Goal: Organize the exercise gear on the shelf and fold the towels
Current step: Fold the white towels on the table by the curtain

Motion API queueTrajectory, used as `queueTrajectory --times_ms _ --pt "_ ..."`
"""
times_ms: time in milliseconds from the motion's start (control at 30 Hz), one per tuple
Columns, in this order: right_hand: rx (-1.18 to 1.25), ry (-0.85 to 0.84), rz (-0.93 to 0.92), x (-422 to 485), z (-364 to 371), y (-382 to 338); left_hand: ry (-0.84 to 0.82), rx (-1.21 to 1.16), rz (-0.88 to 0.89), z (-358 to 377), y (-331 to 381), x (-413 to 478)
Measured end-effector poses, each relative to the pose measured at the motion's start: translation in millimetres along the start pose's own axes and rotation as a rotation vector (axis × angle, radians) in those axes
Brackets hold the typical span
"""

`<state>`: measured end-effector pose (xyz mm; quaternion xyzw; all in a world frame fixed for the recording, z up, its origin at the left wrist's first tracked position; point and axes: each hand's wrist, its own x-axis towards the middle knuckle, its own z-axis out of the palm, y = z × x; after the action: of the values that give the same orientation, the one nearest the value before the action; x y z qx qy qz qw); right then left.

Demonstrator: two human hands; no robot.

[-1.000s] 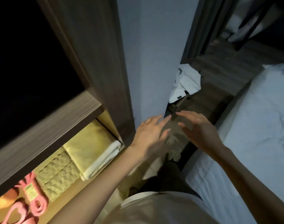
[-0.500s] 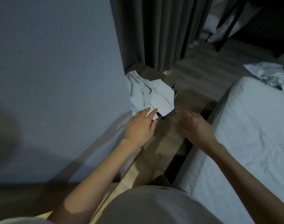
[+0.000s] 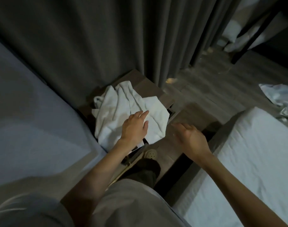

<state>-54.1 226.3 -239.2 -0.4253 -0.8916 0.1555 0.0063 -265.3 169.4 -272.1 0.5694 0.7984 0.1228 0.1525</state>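
A crumpled white towel [image 3: 122, 105] lies in a heap on a low dark wooden stand [image 3: 148, 86] in front of the curtain. My left hand [image 3: 135, 126] hovers over the towel's near side with its fingers straight, at or just above the cloth. My right hand [image 3: 189, 136] is to the right of the towel, open and empty, palm turned inward. The shelf with the exercise gear is out of view.
A dark grey curtain [image 3: 107, 38] hangs behind the stand. A bed with a white sheet [image 3: 248, 154] runs along the right, and a crumpled pale cloth [image 3: 281, 95] lies at its far end. A grey wall [image 3: 25, 104] is on the left. My foot [image 3: 150, 154] stands on the wooden floor.
My view swung away from the lit shelf with folded towels to the towel heap. Both hands moved forward, and my left hand now reaches over the towel.
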Motion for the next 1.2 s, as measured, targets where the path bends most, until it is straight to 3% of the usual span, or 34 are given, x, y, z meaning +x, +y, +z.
queueTrajectory --times_ms 400,600,800,967,1100,1200 --pt "0.040 -0.148 -0.165 167.6 -23.4 53.6 0.081 -0.096 -0.343 21.6 -6.5 138.0" --pt "0.000 -0.292 -0.428 247.8 -8.9 53.2 0.078 -0.242 -0.682 40.6 -22.7 134.8" --pt "-0.030 -0.506 -0.678 292.6 11.2 44.7 0.193 -0.253 -0.958 65.5 -10.3 87.8" --pt "-0.014 -0.641 -0.798 313.4 39.0 33.9 0.235 -0.262 -1.050 90.9 -11.5 67.0" --pt "-0.127 -0.615 -0.840 317.7 80.8 21.8 0.161 -0.341 -1.058 116.3 -22.6 68.3" --pt "-0.138 -0.568 -0.869 317.0 124.8 17.3 0.208 -0.322 -1.021 148.1 -29.3 73.7"
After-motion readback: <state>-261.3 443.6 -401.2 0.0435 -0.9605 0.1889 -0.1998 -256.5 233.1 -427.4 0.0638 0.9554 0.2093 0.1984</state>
